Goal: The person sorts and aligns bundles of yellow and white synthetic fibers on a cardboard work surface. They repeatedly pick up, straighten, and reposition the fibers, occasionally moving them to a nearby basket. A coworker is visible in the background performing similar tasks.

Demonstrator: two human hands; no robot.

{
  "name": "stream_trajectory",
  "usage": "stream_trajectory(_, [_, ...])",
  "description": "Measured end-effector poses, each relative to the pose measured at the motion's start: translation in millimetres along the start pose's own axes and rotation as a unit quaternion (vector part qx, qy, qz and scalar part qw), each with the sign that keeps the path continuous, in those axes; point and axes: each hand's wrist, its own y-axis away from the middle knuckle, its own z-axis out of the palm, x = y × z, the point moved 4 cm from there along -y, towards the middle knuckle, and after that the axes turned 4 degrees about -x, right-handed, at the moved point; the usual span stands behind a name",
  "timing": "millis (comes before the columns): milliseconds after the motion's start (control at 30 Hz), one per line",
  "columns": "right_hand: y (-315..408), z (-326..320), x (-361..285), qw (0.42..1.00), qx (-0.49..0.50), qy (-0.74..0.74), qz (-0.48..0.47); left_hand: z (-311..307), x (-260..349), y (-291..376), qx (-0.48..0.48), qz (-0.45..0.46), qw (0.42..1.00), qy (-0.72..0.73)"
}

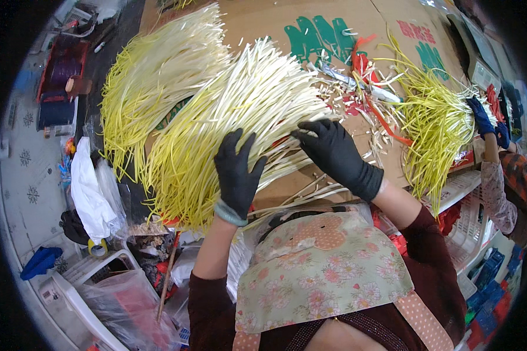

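Two large heaps of long pale stalks with yellow leaf ends, like blanched garlic chives, lie on a cardboard-covered table. My left hand (239,169), in a black glove, rests on the near heap (228,114) with fingers spread. At this heap's right edge is my right hand (329,149), also black-gloved, its thumb and fingertips drawn together by the white stalk ends; whether they pinch a stalk cannot be told. The farther heap (167,66) lies to the left. Several loose stalks (307,195) lie between me and the near heap.
Cut stalk ends and red tape (384,118) litter the cardboard (263,17) on the right. Beyond, a co-worker's blue-gloved hands (481,116) hold another bunch of stalks (439,118). White plastic baskets (470,232) stand below at right; a white crate (66,302) and plastic bags at lower left.
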Motion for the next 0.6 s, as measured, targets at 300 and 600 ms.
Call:
stream_trajectory(300, [-6, 19, 20, 0.999, 0.004, -0.006, 0.051, 18, 0, -26, 0.031, 0.016, 0.999, 0.036])
stream_trajectory(600, [14, 17, 13, 0.996, 0.066, -0.014, 0.059, 44, -5, -38, -0.061, -0.097, 0.99, 0.086])
